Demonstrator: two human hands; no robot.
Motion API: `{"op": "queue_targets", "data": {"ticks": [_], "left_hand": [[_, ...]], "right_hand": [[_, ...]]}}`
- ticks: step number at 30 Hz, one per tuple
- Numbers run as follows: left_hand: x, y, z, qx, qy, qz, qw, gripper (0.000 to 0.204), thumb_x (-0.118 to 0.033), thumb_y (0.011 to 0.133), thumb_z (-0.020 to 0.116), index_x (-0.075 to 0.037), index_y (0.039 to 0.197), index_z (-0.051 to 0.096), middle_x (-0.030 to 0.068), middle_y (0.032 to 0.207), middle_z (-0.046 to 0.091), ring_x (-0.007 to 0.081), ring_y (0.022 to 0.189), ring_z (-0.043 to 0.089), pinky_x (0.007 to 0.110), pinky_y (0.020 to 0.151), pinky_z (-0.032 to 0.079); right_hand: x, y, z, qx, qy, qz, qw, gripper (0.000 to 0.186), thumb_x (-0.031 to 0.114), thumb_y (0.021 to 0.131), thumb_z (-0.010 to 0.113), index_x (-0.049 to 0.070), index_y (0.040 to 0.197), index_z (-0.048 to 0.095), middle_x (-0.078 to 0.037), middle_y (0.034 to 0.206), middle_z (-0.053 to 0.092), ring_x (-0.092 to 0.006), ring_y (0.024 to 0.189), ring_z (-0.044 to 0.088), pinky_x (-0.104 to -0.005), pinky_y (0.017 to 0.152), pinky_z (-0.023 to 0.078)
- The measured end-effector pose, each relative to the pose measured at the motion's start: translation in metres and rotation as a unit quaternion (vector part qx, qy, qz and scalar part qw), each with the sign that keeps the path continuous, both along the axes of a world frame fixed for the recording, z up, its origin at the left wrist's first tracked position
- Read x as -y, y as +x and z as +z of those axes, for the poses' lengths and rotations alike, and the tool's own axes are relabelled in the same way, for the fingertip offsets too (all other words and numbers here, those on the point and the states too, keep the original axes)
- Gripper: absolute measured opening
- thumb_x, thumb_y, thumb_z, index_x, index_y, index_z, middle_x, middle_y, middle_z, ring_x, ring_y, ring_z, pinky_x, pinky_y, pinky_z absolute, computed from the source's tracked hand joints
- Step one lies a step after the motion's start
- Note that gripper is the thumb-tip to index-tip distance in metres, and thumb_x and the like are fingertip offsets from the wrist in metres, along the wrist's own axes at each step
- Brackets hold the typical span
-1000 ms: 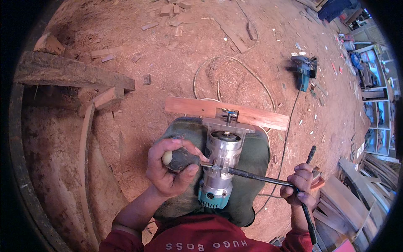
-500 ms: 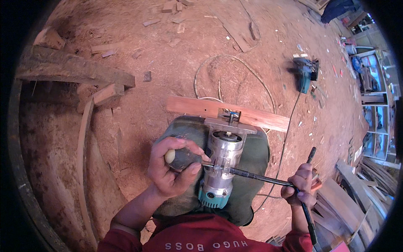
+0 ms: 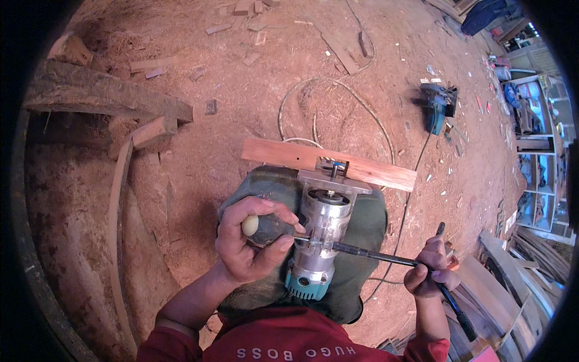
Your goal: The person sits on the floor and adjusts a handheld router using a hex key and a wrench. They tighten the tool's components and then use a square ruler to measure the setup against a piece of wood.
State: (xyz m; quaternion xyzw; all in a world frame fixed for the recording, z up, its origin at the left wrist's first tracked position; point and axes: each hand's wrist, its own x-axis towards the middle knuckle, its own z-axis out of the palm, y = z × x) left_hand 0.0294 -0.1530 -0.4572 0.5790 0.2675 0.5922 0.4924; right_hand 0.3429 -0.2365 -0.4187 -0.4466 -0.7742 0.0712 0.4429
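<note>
A silver router (image 3: 324, 223) with a teal end cap lies on my lap, its base against a reddish wooden board (image 3: 380, 173), a bit showing in the board's cutout. My left hand (image 3: 244, 241) is closed round a dark, thick-handled screwdriver (image 3: 267, 224) with a cream end; its shaft meets the left side of the router's clamp. My right hand (image 3: 429, 270) grips a black T-handled wrench (image 3: 374, 256), whose long shaft reaches the clamp from the right; its crossbar sticks out above and below my fingers.
A teal power tool (image 3: 437, 105) lies on the dusty floor (image 3: 229, 78) among cables and offcuts. A rough timber frame (image 3: 108, 96) stands left. Shelving (image 3: 534, 157) and stacked planks (image 3: 506, 283) line the right; dark cloth (image 3: 482, 15) sits at upper right.
My right hand has turned, tilting the wrench's crossbar so its lower end swings right and its upper end drops. The router and board have shifted slightly right in view.
</note>
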Motion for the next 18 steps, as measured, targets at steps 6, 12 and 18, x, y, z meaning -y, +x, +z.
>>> {"op": "queue_targets", "data": {"ticks": [6, 12, 18], "left_hand": [[0.002, 0.000, 0.001, 0.002, -0.001, -0.003, 1.000, 0.045, -0.003, 0.088, 0.069, -0.001, 0.123, 0.041, 0.0188, 0.100, 0.063, 0.0236, 0.085, 0.068, 0.036, 0.074, 0.058], [0.002, -0.001, 0.002, -0.012, 0.009, 0.004, 1.000, 0.046, -0.004, 0.086, 0.071, -0.001, 0.122, 0.042, 0.0190, 0.097, 0.065, 0.0236, 0.083, 0.068, 0.035, 0.073, 0.057], [0.003, -0.001, 0.002, -0.021, 0.014, 0.010, 1.000, 0.046, -0.005, 0.086, 0.071, -0.001, 0.122, 0.043, 0.0190, 0.096, 0.066, 0.0234, 0.080, 0.069, 0.034, 0.073, 0.055]], "right_hand": [[0.008, -0.003, 0.006, -0.011, -0.045, -0.030, 0.998, 0.037, 0.014, 0.095, 0.061, 0.016, 0.096, 0.024, -0.008, 0.070, 0.053, -0.0214, 0.055, 0.047, -0.0377, 0.055, 0.040], [0.014, -0.007, 0.013, -0.011, -0.070, -0.053, 0.996, 0.036, 0.011, 0.095, 0.060, 0.016, 0.096, 0.025, -0.008, 0.071, 0.054, -0.0208, 0.057, 0.047, -0.0381, 0.062, 0.041], [0.016, -0.009, 0.015, -0.033, -0.097, -0.058, 0.993, 0.035, 0.009, 0.094, 0.060, 0.015, 0.097, 0.025, -0.008, 0.071, 0.054, -0.0193, 0.060, 0.046, -0.0367, 0.062, 0.039]]}}
